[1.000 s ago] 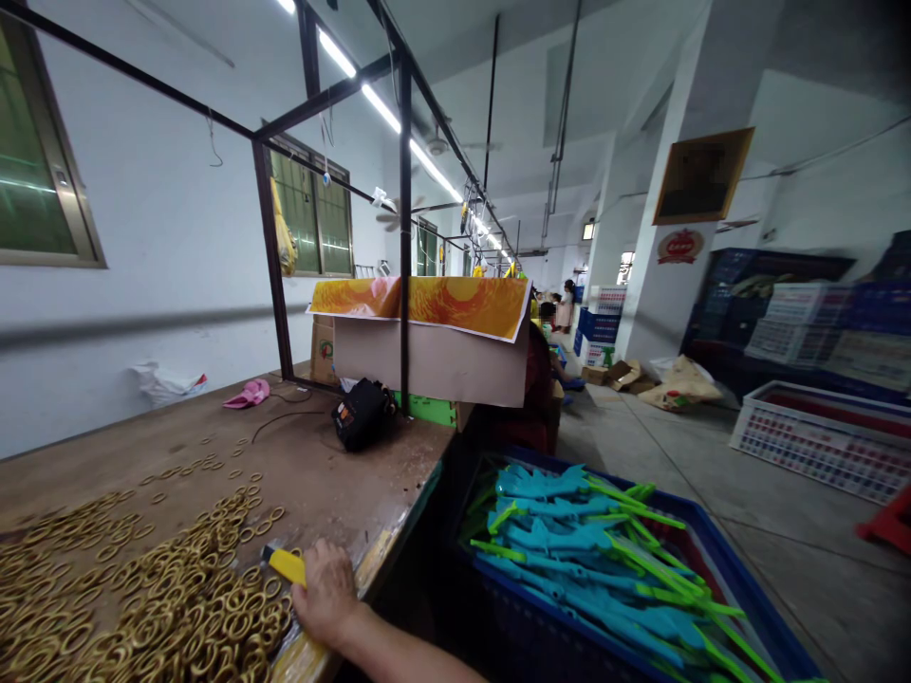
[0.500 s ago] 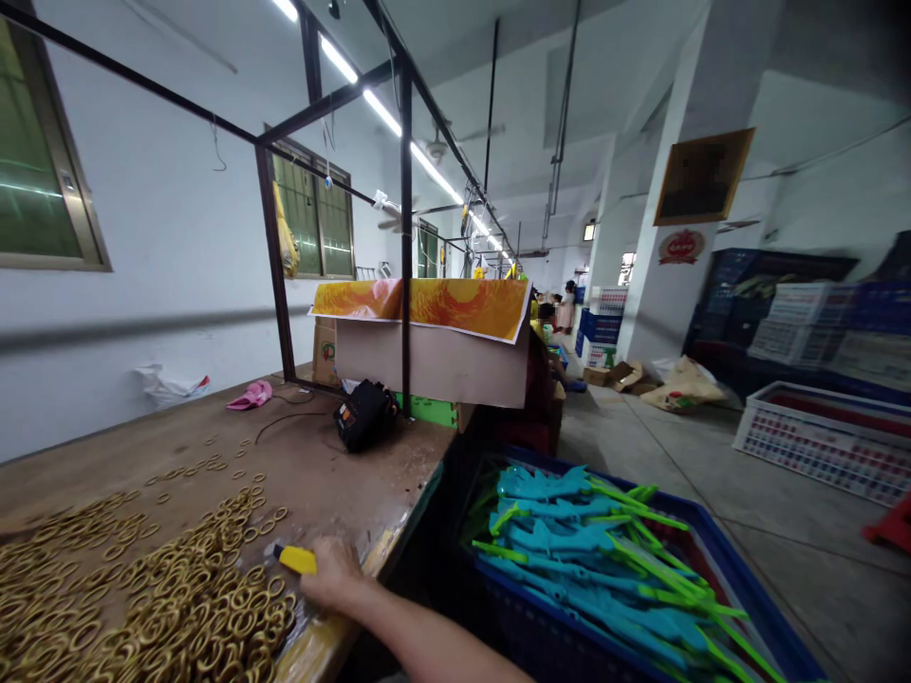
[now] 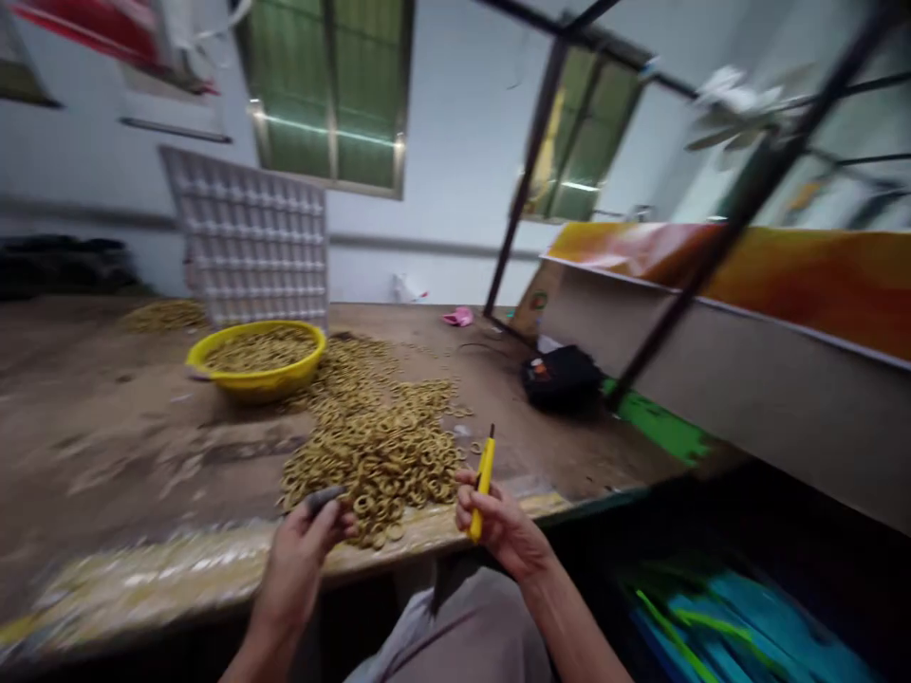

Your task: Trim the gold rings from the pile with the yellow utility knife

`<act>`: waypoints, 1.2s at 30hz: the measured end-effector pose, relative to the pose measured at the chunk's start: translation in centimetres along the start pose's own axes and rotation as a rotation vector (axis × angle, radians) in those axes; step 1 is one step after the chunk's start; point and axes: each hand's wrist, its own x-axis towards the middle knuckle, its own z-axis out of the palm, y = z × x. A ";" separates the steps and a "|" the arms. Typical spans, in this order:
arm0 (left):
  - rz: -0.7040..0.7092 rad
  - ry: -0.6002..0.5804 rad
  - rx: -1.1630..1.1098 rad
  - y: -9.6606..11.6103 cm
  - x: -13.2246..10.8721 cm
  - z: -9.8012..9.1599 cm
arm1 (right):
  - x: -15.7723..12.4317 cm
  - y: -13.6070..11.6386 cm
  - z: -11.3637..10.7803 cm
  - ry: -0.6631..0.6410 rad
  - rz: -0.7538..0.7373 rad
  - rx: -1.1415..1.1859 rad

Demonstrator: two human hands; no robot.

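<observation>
My right hand [image 3: 498, 522] is closed around a slim yellow utility knife [image 3: 485, 474] that points upward, held over the table's near edge. My left hand [image 3: 303, 555] is closed on a small dark grey object [image 3: 324, 497] that I cannot make out, just left of the knife. Both hands hover in front of a large heap of brass-coloured rings [image 3: 377, 441] spread on the brown worktable [image 3: 128, 446]. A yellow bowl [image 3: 254, 362] filled with more rings sits further back on the left.
A grey moulded tray [image 3: 249, 242] leans upright behind the bowl. A black bag [image 3: 562, 378] lies by a dark metal frame post [image 3: 683, 299]. A cardboard box with an orange flap [image 3: 747, 323] stands to the right. A blue crate of teal and green plastic parts [image 3: 718, 626] sits at lower right.
The view has swung left and down towards the table. My right hand has lifted the yellow knife off the table edge, and my left hand has come into view holding a dark object.
</observation>
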 end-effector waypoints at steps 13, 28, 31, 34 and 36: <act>-0.138 -0.308 -0.078 -0.7 -1.6 0.1 | -0.3 2.1 6.9 -0.091 0.181 -0.190; 0.380 -0.511 0.611 -2.0 -2.0 0.2 | 0.8 2.0 7.5 -0.054 0.418 0.052; 0.601 -0.443 0.766 -2.5 -1.6 -0.4 | 1.0 2.1 7.8 -0.067 0.455 0.105; 0.680 -0.408 0.823 -2.6 -1.3 -0.7 | 1.1 2.4 8.2 -0.092 0.473 0.135; 0.640 -0.429 0.815 -2.2 -1.2 -0.8 | 1.2 2.7 8.4 -0.112 0.490 0.141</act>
